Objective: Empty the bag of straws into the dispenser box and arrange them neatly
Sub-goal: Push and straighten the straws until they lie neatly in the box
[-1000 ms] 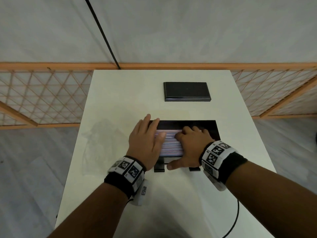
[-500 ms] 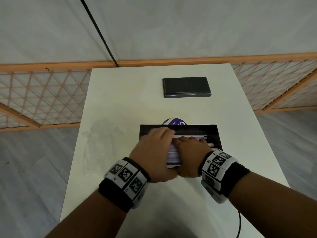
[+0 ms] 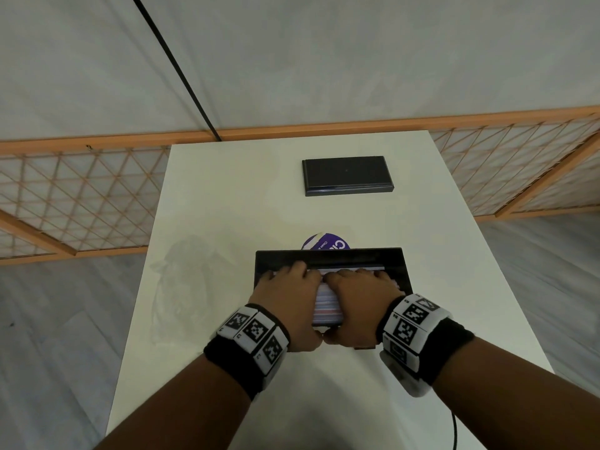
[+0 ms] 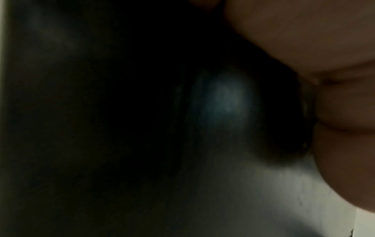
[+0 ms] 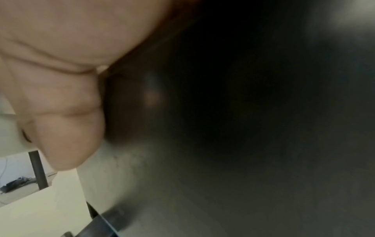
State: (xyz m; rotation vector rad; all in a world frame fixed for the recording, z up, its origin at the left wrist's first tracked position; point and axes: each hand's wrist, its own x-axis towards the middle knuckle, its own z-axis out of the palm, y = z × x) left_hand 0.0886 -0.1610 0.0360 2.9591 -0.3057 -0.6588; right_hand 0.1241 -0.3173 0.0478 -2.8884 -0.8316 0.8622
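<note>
Black dispenser box (image 3: 394, 266) at frame centre on the counter (image 3: 227, 206) holds striped straws (image 3: 328, 302). Left hand (image 3: 287, 298) and right hand (image 3: 360, 298) grip box and straws together. Purple label (image 3: 326, 244) behind: unreadable.

The right hand (image 5: 61, 67) fills the upper left, its thumb pressed sideways against a dark, blurred, smooth surface (image 5: 233, 96). Below lies the pale white tabletop (image 5: 40, 213), its edge beside a dark upright post (image 5: 38, 170).
</note>
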